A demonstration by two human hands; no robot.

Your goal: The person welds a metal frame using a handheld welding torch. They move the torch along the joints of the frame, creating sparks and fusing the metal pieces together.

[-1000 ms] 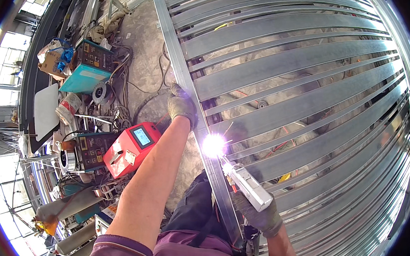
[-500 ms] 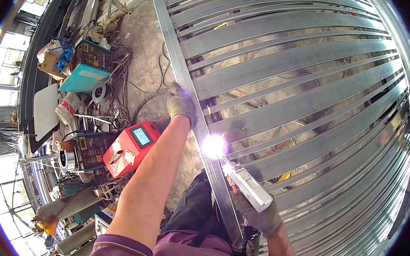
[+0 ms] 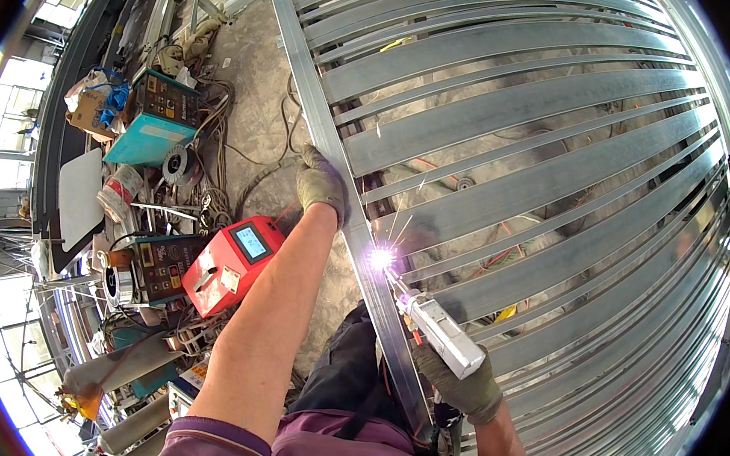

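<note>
In a grey-green work glove, my right hand (image 3: 466, 386) grips a welding gun (image 3: 447, 333) with a white boxy body. Its nozzle points up and left to a bright arc (image 3: 381, 258), where a flat slat (image 3: 461, 211) meets the side rail (image 3: 352, 201) of a large metal frame. Short sparks fly upward from the arc. My left hand (image 3: 320, 187), gloved too, is closed on the left edge of that rail, a little beyond the arc; part of its grip is hidden. The glare covers the joint itself.
A red machine (image 3: 233, 265) with a lit screen stands left of my left forearm. Teal-cased machines (image 3: 154, 130), a wire spool (image 3: 179, 164) and tangled cables (image 3: 216, 156) crowd the left side. Through the slats, hoses and cables show on the concrete floor (image 3: 251, 90).
The arc's glare has shrunk, and thin sparks now spray upward from it. Both hands and the welding gun hold nearly the same place.
</note>
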